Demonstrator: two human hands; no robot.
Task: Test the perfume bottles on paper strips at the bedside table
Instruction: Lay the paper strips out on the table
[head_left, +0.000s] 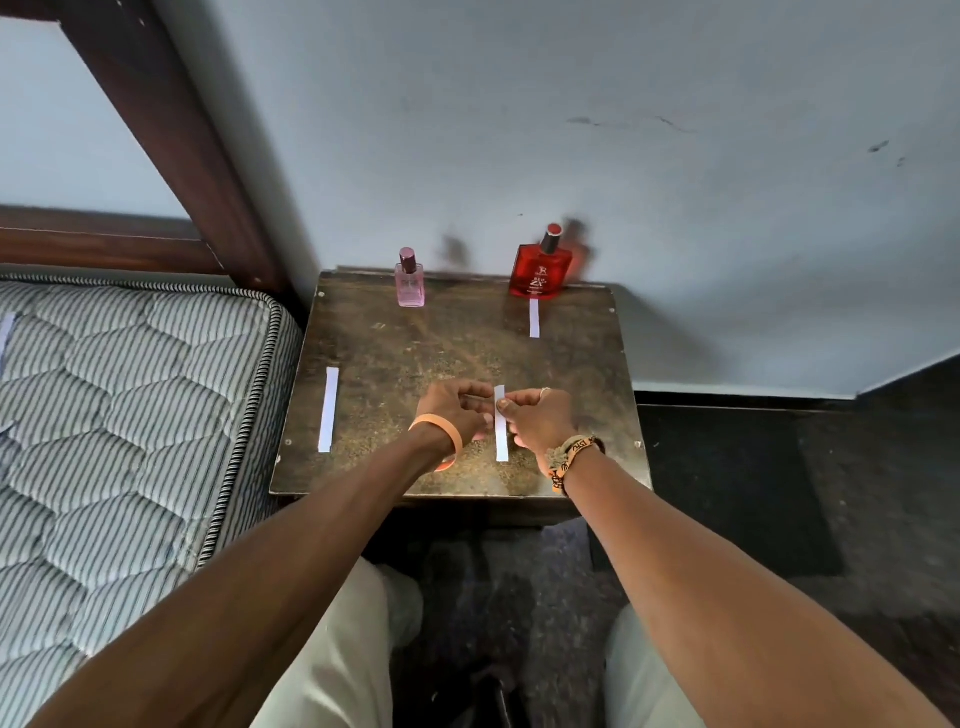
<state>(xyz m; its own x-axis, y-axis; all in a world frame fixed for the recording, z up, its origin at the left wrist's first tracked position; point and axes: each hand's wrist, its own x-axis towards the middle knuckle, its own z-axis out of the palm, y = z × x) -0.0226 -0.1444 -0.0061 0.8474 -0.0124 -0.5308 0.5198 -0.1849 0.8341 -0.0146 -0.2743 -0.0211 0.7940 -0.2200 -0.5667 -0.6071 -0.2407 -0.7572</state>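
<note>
Left hand and right hand pinch a white paper strip at six o'clock on the dark wooden bedside table. Pink glass perfume bottle stands at eleven, red glass perfume bottle at one. Judged step: readying the strip; next calls for uncapping a bottle.

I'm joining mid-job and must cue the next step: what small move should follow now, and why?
Probably carry the held strip toward the pink bottle. The left hand and right hand both pinch it near the front of the table. The red bottle already has a short strip lying before it, while the pink one has none.
</note>
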